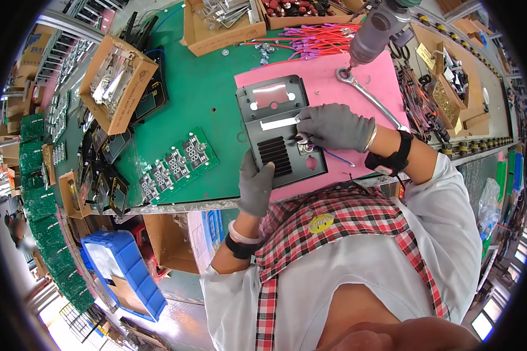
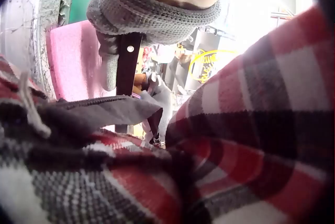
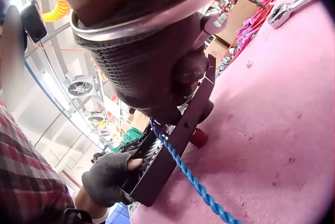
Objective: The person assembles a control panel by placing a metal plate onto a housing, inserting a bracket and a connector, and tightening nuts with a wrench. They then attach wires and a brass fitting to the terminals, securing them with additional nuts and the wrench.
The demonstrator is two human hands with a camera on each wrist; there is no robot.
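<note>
A black metal panel (image 1: 284,131) with slots and cut-outs lies on a pink foam mat (image 1: 357,88). My gloved left hand (image 1: 256,184) grips its lower left edge, thumb on top; the right wrist view shows that hand (image 3: 107,179) at the panel's side (image 3: 172,164). My gloved right hand (image 1: 334,127) is over the panel's right part, fingers curled at a small metal part (image 1: 302,139); what they pinch is partly hidden. A silvery strip (image 1: 278,123) lies on the panel beside the fingertips. A twisted blue wire (image 3: 196,185) runs out from under the right hand.
A ratchet wrench (image 1: 372,99) lies on the mat below a hanging power driver (image 1: 376,35). Red wires with purple ends (image 1: 316,41) lie behind. Circuit boards (image 1: 178,164) are on the green mat at left, near a cardboard box of metal parts (image 1: 117,85).
</note>
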